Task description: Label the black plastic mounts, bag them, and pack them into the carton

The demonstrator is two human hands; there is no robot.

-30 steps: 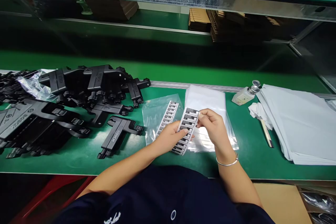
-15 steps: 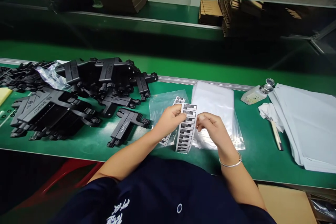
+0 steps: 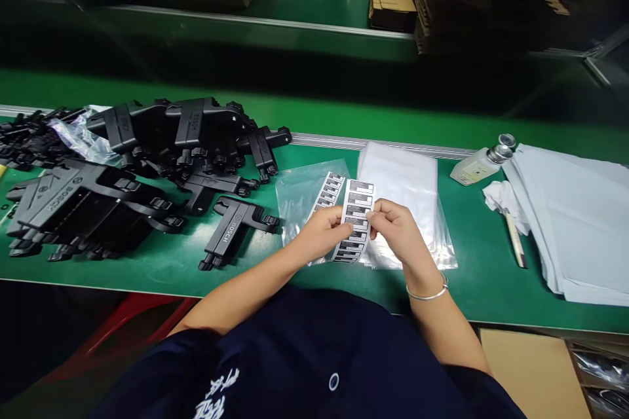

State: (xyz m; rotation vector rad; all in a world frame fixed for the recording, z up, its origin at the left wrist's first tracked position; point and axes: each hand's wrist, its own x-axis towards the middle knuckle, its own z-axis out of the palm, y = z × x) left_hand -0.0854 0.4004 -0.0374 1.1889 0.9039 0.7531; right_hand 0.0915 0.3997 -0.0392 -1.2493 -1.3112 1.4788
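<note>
A strip of black-and-white printed stickers [image 3: 361, 191] is held up over the green bench, its lower end curling. My left hand [image 3: 322, 232] is closed on its left edge, the thumb lying across the printed rows. My right hand [image 3: 397, 228] pinches at the strip's right edge; whether a single sticker is lifted there I cannot tell. Behind my left hand, a second sticker strip [image 3: 330, 188] lies on a clear plastic bag [image 3: 293, 191]. A stack of clear plastic bags [image 3: 405, 173] lies behind my right hand. Left of my hands rests a single black BOSCH plastic part [image 3: 232, 230].
Piles of similar black parts [image 3: 83, 206] cover the bench's left side. To the right are a pump-top bottle [image 3: 476, 167], a crumpled white cloth [image 3: 495, 196], a pale-handled tool [image 3: 514, 239] and white sheets [image 3: 580, 222]. Cardboard [image 3: 392, 3] sits on the shelf behind.
My right hand has come in from beside the strip to its right edge. The strip's top has tipped slightly right, and my left thumb sits lower along the rows. The camera view has shifted slightly.
</note>
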